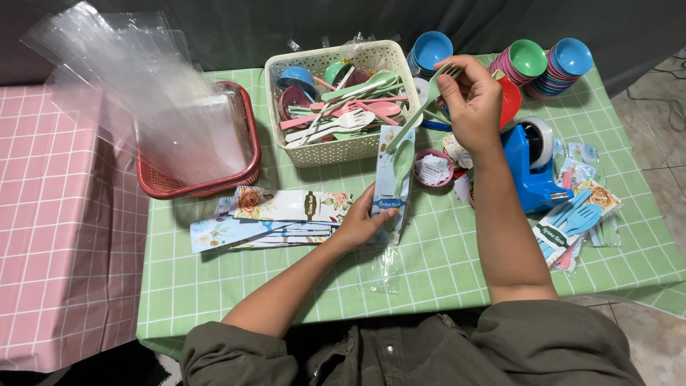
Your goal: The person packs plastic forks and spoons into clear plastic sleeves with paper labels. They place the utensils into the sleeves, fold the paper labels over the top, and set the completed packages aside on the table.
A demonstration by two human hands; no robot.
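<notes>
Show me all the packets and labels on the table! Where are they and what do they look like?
Clear packet under the left hand: long, floral card, green spoon inside.
Card stack left of it: flat, flowery strips.
Finished packets beside the blue tape dispenser: blue cutlery inside.
Clear bags in the red basket: see-through.

Left hand lies flat, fingers spread; right hand raised, its grip apparently pinched shut.
</notes>
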